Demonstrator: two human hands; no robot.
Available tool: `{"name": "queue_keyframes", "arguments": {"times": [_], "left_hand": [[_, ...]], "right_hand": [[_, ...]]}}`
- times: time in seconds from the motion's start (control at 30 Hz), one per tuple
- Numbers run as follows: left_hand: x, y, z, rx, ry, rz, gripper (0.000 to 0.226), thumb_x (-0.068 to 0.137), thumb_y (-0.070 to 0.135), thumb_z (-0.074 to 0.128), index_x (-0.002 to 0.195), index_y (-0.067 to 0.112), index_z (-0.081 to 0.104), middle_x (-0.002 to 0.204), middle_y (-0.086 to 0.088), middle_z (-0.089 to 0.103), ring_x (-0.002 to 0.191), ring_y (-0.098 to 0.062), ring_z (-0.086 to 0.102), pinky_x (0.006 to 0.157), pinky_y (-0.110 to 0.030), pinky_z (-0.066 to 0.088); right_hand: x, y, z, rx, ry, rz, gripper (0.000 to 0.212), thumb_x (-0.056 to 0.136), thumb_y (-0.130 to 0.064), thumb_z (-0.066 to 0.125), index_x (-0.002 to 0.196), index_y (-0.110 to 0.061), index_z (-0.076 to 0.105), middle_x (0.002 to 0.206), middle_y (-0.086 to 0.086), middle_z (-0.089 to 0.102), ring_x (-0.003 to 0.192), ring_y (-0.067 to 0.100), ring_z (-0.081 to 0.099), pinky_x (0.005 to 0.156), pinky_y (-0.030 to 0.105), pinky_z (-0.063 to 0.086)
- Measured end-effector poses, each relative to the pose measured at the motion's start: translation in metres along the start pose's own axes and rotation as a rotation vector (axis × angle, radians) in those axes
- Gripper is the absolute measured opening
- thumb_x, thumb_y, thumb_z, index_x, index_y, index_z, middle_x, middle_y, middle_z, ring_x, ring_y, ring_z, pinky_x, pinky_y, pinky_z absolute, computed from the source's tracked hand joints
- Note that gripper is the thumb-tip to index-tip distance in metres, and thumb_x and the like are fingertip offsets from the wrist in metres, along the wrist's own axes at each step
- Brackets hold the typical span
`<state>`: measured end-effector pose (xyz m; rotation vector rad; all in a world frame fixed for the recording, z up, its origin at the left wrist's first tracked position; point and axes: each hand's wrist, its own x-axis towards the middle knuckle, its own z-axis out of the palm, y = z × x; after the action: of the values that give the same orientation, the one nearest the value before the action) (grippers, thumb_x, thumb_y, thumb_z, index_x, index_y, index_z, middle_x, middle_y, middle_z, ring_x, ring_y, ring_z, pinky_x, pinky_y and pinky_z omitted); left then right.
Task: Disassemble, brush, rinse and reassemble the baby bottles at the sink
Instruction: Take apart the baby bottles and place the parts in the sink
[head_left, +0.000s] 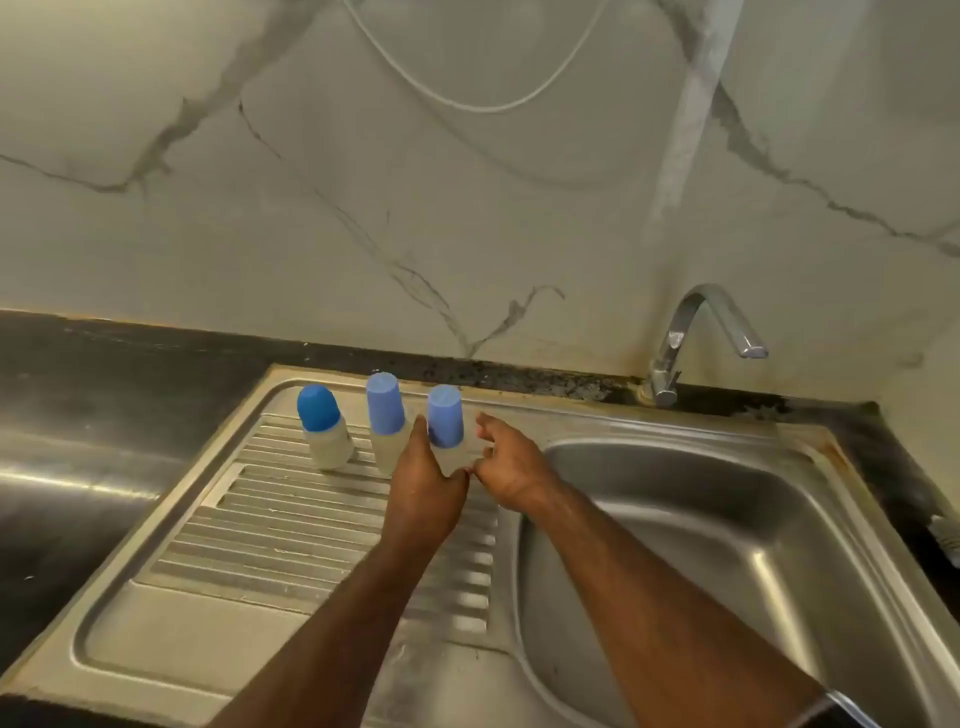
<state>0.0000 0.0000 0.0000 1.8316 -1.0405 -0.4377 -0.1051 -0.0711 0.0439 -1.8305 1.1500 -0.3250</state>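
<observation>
Both hands close on the nearest bottle (448, 441) on the ribbed drainboard (291, 525): left hand (423, 499) wraps its clear base, right hand (511, 467) pinches its side. Wet fingers could slip, toppling it into the middle bottle (387, 415) just beside. The far bottle (323, 426) stands apart. All capped blue; contents unclear.

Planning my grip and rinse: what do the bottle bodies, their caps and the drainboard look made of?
Bottle bodies: translucent, cloudy, likely plastic. Caps: opaque matte blue, likely plastic. Drainboard: brushed stainless steel by its grey sheen, pressed ridges and reflections.
</observation>
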Motion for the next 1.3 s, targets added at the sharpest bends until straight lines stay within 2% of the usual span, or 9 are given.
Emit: {"name": "queue_keyframes", "arguments": {"times": [0.1, 0.2, 0.33, 0.53, 0.73, 0.83, 0.97, 1.13, 1.3], "left_hand": [[0.005, 0.005, 0.003, 0.003, 0.045, 0.024, 0.062, 0.083, 0.015, 0.081, 0.138, 0.019, 0.052, 0.123, 0.002, 0.067, 0.115, -0.015, 0.064, 0.098, -0.04, 0.055], [0.008, 0.01, 0.007, -0.051, 0.069, 0.042, 0.04, 0.085, 0.013, 0.078, 0.119, 0.023, 0.06, 0.103, 0.009, 0.07, 0.096, -0.005, 0.067, 0.08, -0.022, 0.053], [0.013, 0.011, 0.014, -0.041, 0.089, 0.062, 0.042, 0.085, 0.01, 0.078, 0.12, 0.021, 0.057, 0.102, 0.007, 0.068, 0.092, -0.005, 0.066, 0.071, -0.009, 0.043], [0.012, 0.002, 0.019, 0.043, 0.102, 0.097, 0.062, 0.088, 0.004, 0.075, 0.142, 0.014, 0.046, 0.116, 0.006, 0.059, 0.105, -0.011, 0.057, 0.086, -0.025, 0.042], [-0.003, 0.009, 0.022, 0.036, 0.117, 0.198, 0.062, 0.088, 0.005, 0.073, 0.142, 0.012, 0.045, 0.117, 0.005, 0.059, 0.105, -0.011, 0.056, 0.085, -0.024, 0.04], [-0.025, 0.023, 0.033, 0.025, 0.048, 0.248, 0.059, 0.087, 0.006, 0.074, 0.139, 0.012, 0.048, 0.114, 0.006, 0.057, 0.099, -0.011, 0.055, 0.081, -0.025, 0.04], [-0.048, 0.038, 0.055, 0.01, -0.074, 0.267, 0.056, 0.085, 0.009, 0.073, 0.137, 0.015, 0.051, 0.114, 0.005, 0.062, 0.099, -0.018, 0.063, 0.079, -0.029, 0.044], [-0.06, 0.044, 0.078, -0.071, -0.197, 0.229, 0.07, 0.08, 0.023, 0.083, 0.141, 0.017, 0.048, 0.124, 0.005, 0.062, 0.104, -0.017, 0.065, 0.088, -0.035, 0.055], [-0.06, 0.037, 0.102, 0.094, -0.264, 0.257, 0.059, 0.083, 0.034, 0.082, 0.133, 0.014, 0.056, 0.118, -0.003, 0.068, 0.102, -0.021, 0.064, 0.088, -0.036, 0.052]], "right_hand": [[0.004, 0.006, -0.003, 0.028, 0.002, -0.029, 0.075, 0.091, -0.003, 0.063, 0.156, -0.021, 0.031, 0.152, 0.001, 0.047, 0.136, 0.021, 0.049, 0.11, 0.04, 0.045], [0.004, 0.007, -0.007, 0.051, 0.015, -0.053, 0.07, 0.09, -0.003, 0.062, 0.153, -0.02, 0.037, 0.148, 0.002, 0.052, 0.133, 0.018, 0.051, 0.106, 0.04, 0.048], [0.002, 0.008, -0.012, 0.091, 0.037, -0.093, 0.063, 0.091, -0.002, 0.062, 0.148, -0.021, 0.045, 0.141, 0.001, 0.058, 0.123, 0.02, 0.058, 0.102, 0.044, 0.051], [-0.008, 0.016, -0.01, 0.09, 0.042, -0.155, 0.064, 0.093, -0.004, 0.064, 0.151, -0.02, 0.041, 0.144, 0.002, 0.055, 0.128, 0.019, 0.055, 0.105, 0.044, 0.05], [-0.021, 0.027, -0.013, 0.083, 0.15, -0.232, 0.068, 0.088, -0.013, 0.071, 0.15, -0.021, 0.044, 0.124, 0.0, 0.067, 0.109, 0.018, 0.065, 0.096, 0.046, 0.054], [-0.039, 0.038, -0.026, 0.059, 0.248, -0.257, 0.065, 0.088, -0.03, 0.075, 0.146, -0.02, 0.048, 0.123, 0.001, 0.066, 0.11, 0.019, 0.064, 0.097, 0.046, 0.053], [-0.065, 0.059, -0.053, -0.003, 0.323, -0.277, 0.059, 0.087, -0.036, 0.076, 0.139, -0.017, 0.055, 0.121, -0.003, 0.063, 0.104, 0.013, 0.058, 0.091, 0.032, 0.048], [-0.074, 0.088, -0.065, 0.081, 0.371, -0.219, 0.058, 0.083, -0.036, 0.08, 0.132, -0.017, 0.057, 0.118, 0.002, 0.067, 0.1, 0.02, 0.066, 0.087, 0.047, 0.058], [-0.071, 0.11, -0.078, 0.121, 0.375, -0.138, 0.063, 0.082, -0.037, 0.081, 0.134, -0.02, 0.051, 0.119, 0.007, 0.064, 0.101, 0.025, 0.066, 0.085, 0.048, 0.06]]}}
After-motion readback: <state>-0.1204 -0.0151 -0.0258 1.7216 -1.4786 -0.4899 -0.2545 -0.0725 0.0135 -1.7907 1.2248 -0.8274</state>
